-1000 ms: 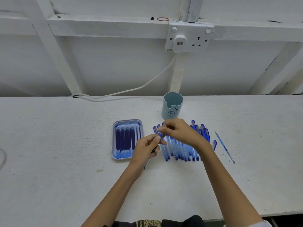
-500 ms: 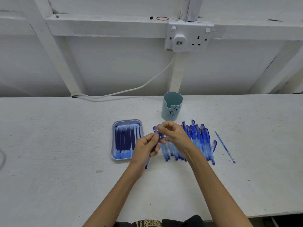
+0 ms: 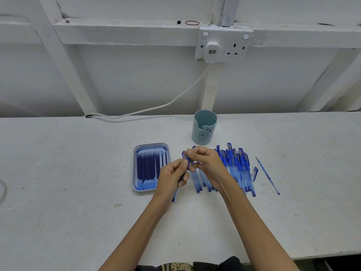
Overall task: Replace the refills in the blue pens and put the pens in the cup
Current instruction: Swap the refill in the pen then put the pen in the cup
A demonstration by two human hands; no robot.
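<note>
Left fingers (image 3: 180, 167) gripping slim translucent blue pen (image 3: 175, 195), right fingers (image 3: 193, 153) pinching top

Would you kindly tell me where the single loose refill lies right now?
In the head view, the loose refill lies on the table at the right, just beyond the row of pens and a small blue cap.

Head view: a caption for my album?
Left hand and right hand hold one blue pen between refill tray and pen row.

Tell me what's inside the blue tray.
A row of dark blue refills lies side by side in the tray. The left hand covers its near right corner, so anything there is hidden.
</note>
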